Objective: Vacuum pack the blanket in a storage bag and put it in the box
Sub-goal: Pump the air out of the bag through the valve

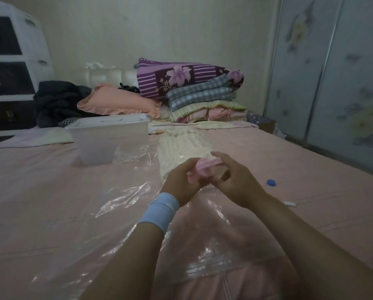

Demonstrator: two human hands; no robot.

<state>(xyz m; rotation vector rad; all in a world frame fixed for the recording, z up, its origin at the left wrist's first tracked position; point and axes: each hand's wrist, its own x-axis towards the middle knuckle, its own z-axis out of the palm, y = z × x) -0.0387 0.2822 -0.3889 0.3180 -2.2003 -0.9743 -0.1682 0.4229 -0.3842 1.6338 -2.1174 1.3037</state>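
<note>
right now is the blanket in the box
No, the blanket lies on the bed beside the box.

We see a bed [289, 159] with a pink sheet. A clear storage bag [116, 202] lies spread beneath our fingers [226, 162]. A clear plastic box [107, 137] sits beyond them, leftward; a blue cap [271, 182] lies just right; folded bedding [203, 98] is stacked far beyond.

On the bed [311, 169], the box [109, 135] sits left of the rolled blanket [181, 146] at frame centre, the storage bag [120, 204] spreads below them, and folded bedding [203, 98] is stacked behind, upper centre.
</note>
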